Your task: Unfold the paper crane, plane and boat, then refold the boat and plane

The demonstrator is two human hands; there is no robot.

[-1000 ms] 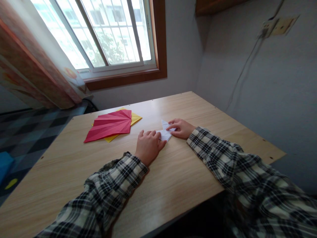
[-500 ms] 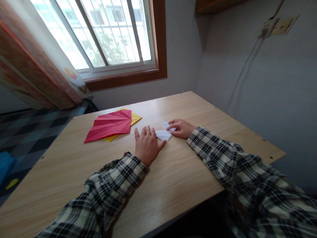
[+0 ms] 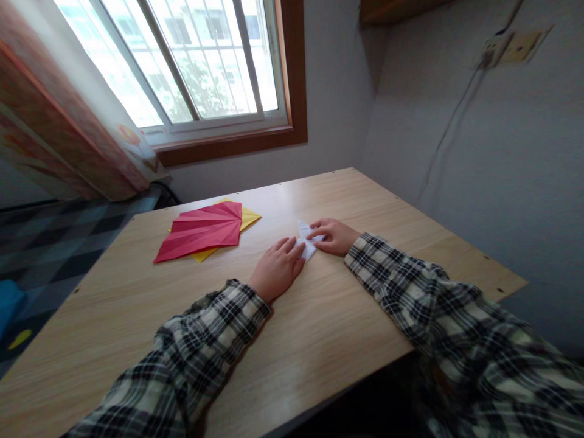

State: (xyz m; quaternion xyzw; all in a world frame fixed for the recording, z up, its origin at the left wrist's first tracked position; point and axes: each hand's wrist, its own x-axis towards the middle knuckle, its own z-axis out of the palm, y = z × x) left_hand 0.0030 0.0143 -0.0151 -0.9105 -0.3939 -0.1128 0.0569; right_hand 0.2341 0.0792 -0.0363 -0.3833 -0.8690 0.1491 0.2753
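The white folded paper (image 3: 306,241) lay flat on the wooden table (image 3: 319,328), a little beyond the middle of the top and between our two hands. We had our left hand (image 3: 277,268) palm down on the table with the fingers stretched flat and close together, their tips pressing on the near left edge of the paper; the hand was opened out, gripping nothing. Our right hand (image 3: 333,236) rested on the far right part of the same paper, its fingers curled loosely and their tips bearing down on the sheet. Whether the thumb and forefinger pinched a flap there or merely pressed on it, we could not tell. A pointed corner of the paper stuck out past the right hand toward the window side, and the bit of sheet visible between our hands showed creases.

Both our forearms wore plaid sleeves (image 3: 214,340) and lay across the near half of the table.

Well to the left of the paper, farther toward the window, a red pleated sheet (image 3: 203,230) lay fanned out flat on top of a yellow sheet (image 3: 250,216), whose corners showed at its right and lower edges. Neither hand touched them.

Beyond the table stood a window (image 3: 191,61) in a brown wooden frame, with a patterned curtain (image 3: 55,128) hanging at its left. A cable ran down the grey wall (image 3: 502,152) at the right.
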